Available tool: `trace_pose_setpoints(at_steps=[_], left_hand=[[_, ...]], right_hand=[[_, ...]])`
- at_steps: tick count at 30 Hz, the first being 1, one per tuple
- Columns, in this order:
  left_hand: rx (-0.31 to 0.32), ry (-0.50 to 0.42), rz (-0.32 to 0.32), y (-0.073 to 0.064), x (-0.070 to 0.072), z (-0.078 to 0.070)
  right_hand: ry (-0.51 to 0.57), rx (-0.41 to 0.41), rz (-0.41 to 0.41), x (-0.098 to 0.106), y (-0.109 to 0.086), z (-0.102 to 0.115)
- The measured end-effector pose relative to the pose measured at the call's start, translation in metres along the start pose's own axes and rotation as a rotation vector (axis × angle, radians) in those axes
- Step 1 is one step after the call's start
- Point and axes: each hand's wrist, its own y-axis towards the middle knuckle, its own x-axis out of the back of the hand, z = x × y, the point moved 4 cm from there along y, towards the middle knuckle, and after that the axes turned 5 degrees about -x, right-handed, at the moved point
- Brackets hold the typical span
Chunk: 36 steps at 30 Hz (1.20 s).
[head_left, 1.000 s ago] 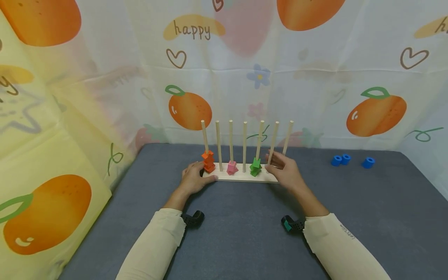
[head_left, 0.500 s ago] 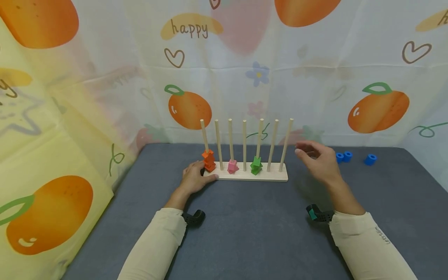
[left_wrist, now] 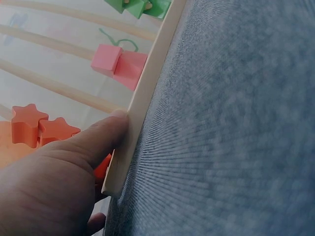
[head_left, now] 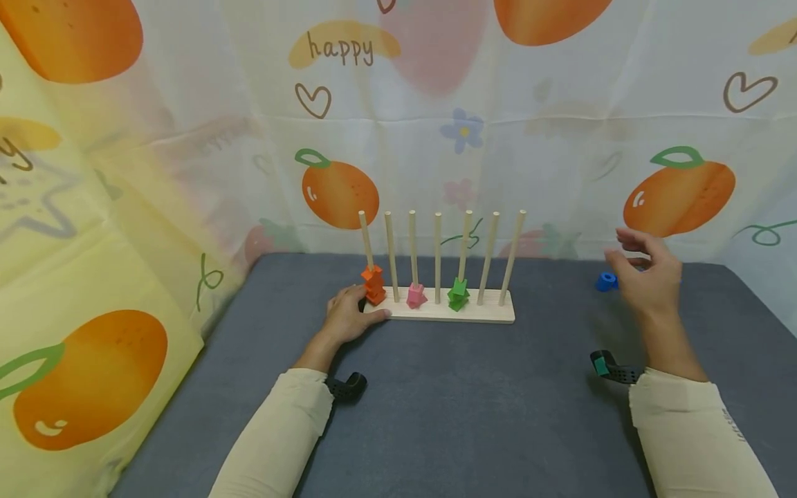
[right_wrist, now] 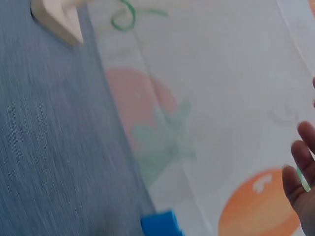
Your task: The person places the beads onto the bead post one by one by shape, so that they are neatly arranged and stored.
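Observation:
A pale wooden peg board (head_left: 457, 315) with several upright rods stands on the table. My left hand (head_left: 346, 315) grips its left end, thumb (left_wrist: 106, 135) on the front edge and the other fingers mostly hidden behind. Star-shaped orange pieces (head_left: 374, 286) are stacked on the leftmost rod, beside that hand. Pink pieces (left_wrist: 118, 64) sit on the third rod and green pieces (head_left: 458, 295) on the fifth. Off to the right, my right hand (head_left: 650, 273) hovers with loosely bent fingers and nothing between them. Blue cylinders (head_left: 606, 281) show just left of it, partly hidden by the hand.
Dark grey cloth (head_left: 473, 401) covers the table. Behind it hangs a pale curtain (head_left: 548, 166) printed with oranges, and a yellow printed cloth (head_left: 93, 277) borders the left side. Each wrist wears a black strap mount (head_left: 613, 370).
My right hand has left the rods at the board's right end and moved right to the blue cylinders. The left hand and the board have stayed in place.

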Motion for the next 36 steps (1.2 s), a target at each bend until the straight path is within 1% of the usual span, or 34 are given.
trace_pose_setpoints(at_steps=[7,9,11,13,15,17,20,22,25,30,36], left_hand=[[0.004,0.000,0.004,0.001,0.000,-0.001],[0.001,0.008,0.007,0.001,0.000,-0.001],[0.000,0.012,0.005,0.001,-0.001,-0.002],[-0.002,0.013,0.001,0.001,-0.001,-0.001],[-0.003,0.013,0.000,0.001,-0.001,-0.001],[-0.008,0.012,-0.002,0.001,-0.001,0.000],[-0.013,0.011,-0.002,0.001,-0.002,0.000],[-0.013,0.006,-0.006,0.001,-0.002,0.000],[-0.010,0.004,-0.010,0.001,-0.002,0.001],[-0.003,0.003,-0.014,0.000,-0.001,0.001],[0.001,0.003,-0.019,0.000,-0.001,0.002]], right_hand=[[-0.078,-0.140,-0.150,0.036,0.005,-0.030],[-0.082,-0.213,-0.182,0.044,0.005,-0.041],[-0.082,-0.301,-0.198,0.051,0.005,-0.052],[-0.092,-0.396,-0.191,0.055,0.004,-0.063],[-0.116,-0.493,-0.157,0.059,0.002,-0.075],[-0.153,-0.565,-0.118,0.061,0.000,-0.085],[-0.189,-0.635,-0.056,0.063,-0.002,-0.098],[-0.200,-0.654,-0.016,0.063,-0.002,-0.105],[-0.223,-0.665,0.069,0.062,-0.003,-0.113],[-0.276,-0.659,0.183,0.059,-0.004,-0.122],[-0.404,-0.573,0.291,0.053,-0.001,-0.127]])
